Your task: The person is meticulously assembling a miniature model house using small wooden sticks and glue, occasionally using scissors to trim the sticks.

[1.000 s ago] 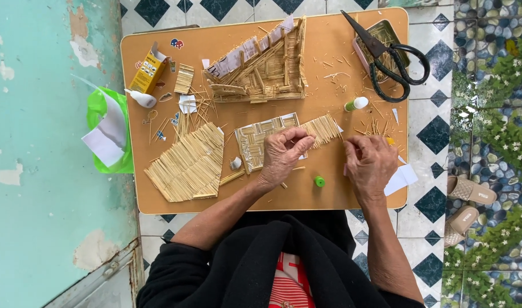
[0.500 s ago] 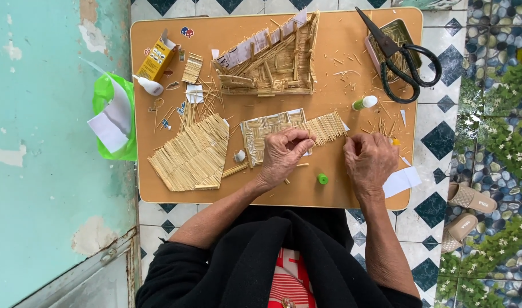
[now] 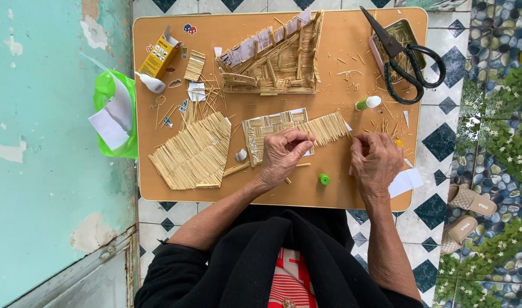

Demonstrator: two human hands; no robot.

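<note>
A single head-worn camera looks almost straight down from above the seated person, so the small orange-brown counter (image 3: 341, 63) fills the upper middle of the view with its whole outline in sight. The person's arms and dark clothing enter from the bottom edge. It sits fairly high, taking in the teal wall (image 3: 49, 154) at the left and the tiled floor (image 3: 443, 142) at the right.

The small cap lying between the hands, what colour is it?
Green cap, head view.

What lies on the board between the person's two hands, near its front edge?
In the head view, a small green cap lies on the brown board between the left hand and right hand, touching neither.
</note>
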